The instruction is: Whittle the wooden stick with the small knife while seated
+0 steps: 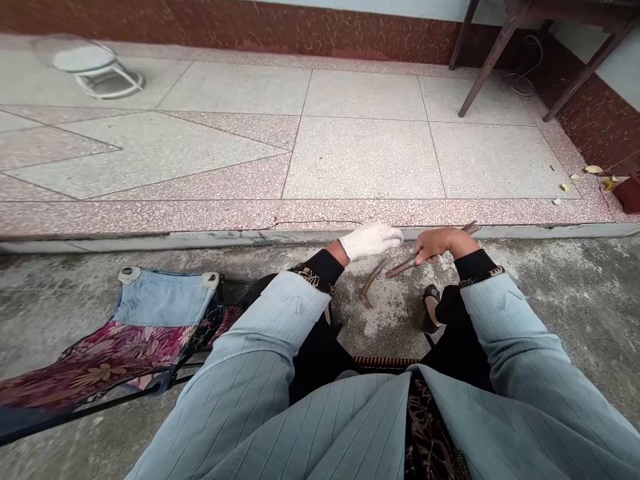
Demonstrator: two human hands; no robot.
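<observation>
My left hand (371, 241), in a white knit glove, hovers by the step's edge with its fingers curled together; whatever may be inside them is hidden. My bare right hand (436, 244) is wrapped round a reddish-brown stick-like tool (400, 269), which slants from lower left to upper right. Its far end shows past my wrist, and its exact kind is unclear. Below both hands, a bent brown L-shaped piece (368, 287) rests near the ground between my feet, apart from the left hand.
A raised terrazzo step (360, 160) runs across in front of me. To my left stands a folding chair (157, 300) with denim and floral cloth. A white stool (103, 67), a dark wooden table (493, 57) and a reddish pot (629, 193) are farther off.
</observation>
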